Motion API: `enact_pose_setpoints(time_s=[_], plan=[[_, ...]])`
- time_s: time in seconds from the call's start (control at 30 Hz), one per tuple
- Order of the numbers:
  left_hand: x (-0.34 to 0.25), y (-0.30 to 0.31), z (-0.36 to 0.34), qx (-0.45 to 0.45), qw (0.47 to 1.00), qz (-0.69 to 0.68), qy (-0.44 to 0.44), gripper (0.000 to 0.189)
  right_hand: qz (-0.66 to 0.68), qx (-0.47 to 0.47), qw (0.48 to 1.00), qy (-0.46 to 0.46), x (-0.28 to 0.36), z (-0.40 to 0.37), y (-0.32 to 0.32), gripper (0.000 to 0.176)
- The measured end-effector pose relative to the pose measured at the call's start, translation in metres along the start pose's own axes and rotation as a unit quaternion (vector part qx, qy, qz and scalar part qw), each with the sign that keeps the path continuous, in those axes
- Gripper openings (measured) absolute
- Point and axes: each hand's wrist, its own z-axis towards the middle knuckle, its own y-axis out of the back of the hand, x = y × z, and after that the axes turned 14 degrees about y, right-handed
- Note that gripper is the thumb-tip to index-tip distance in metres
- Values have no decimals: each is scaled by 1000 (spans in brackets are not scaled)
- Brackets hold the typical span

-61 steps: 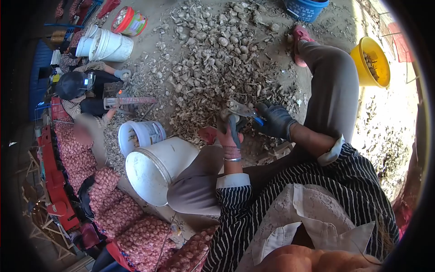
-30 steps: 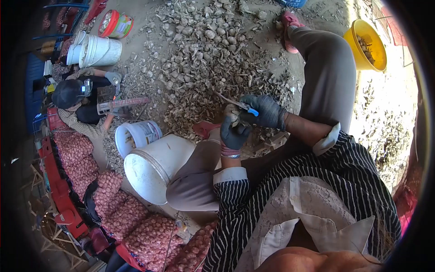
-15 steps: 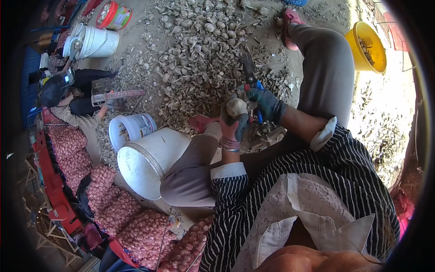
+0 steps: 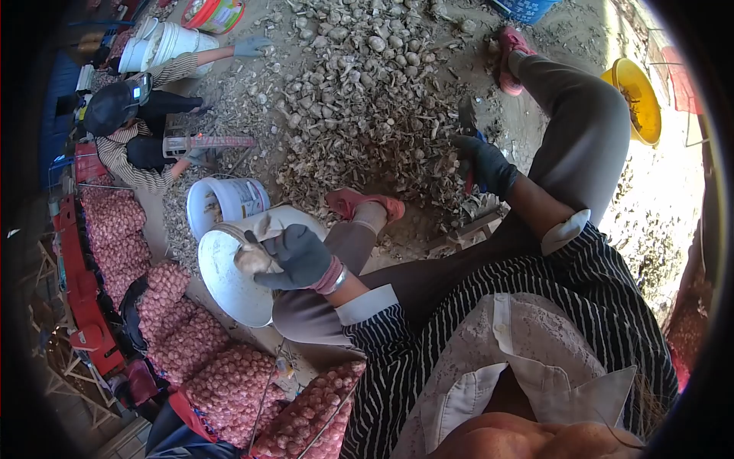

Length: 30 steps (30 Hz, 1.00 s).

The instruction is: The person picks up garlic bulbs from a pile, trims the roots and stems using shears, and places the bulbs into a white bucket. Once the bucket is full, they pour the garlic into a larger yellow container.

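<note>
My left hand (image 4: 294,256), in a dark glove with a pink cuff, is closed around a pale garlic bulb (image 4: 251,260). It is over the mouth of a large white bucket (image 4: 229,294), tilted beside my knee. In my right hand (image 4: 489,164), also gloved, is a pair of pruning shears (image 4: 467,116) with dark blades and red and blue on the handles. The fingers partly hide the handles. Beyond and below the shears spreads a heap of garlic bulbs (image 4: 375,84) with dry stalks and trimmings.
A smaller white pail (image 4: 218,206) stands beyond the bucket. Mesh sacks of garlic (image 4: 229,386) line the lower left. Another person (image 4: 126,138) sits at left, reaching toward the ground. A yellow bucket (image 4: 638,99), a blue basket (image 4: 527,9) and a red pail (image 4: 218,14) stand farther off.
My left hand has carried the garlic bulb from beside the shears leftward to the white bucket. My right hand has shifted slightly right with the shears. The other person has stretched out an arm.
</note>
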Motion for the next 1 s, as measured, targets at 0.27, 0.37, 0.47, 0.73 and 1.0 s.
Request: enact_pose_setpoints(time_s=[0.27, 0.37, 0.47, 0.73, 1.0], plan=[[66, 61, 10, -361, 918, 55, 152, 36, 221, 120, 955, -157, 21, -15, -5, 48], [137, 92, 4, -423, 819, 149, 357, 32, 252, 89, 949, -165, 14, -15, -13, 48], [173, 102, 14, -310, 751, 424, 401, 28, 309, 54, 941, -125, 19, -2, -15, 48], [278, 184, 119, -221, 713, 554, 368, 31, 244, -62, 966, -52, 25, -6, -32, 33], [381, 165, 242, -80, 386, 872, 291, 68, 125, -41, 991, -27, 11, 2, -26, 34]])
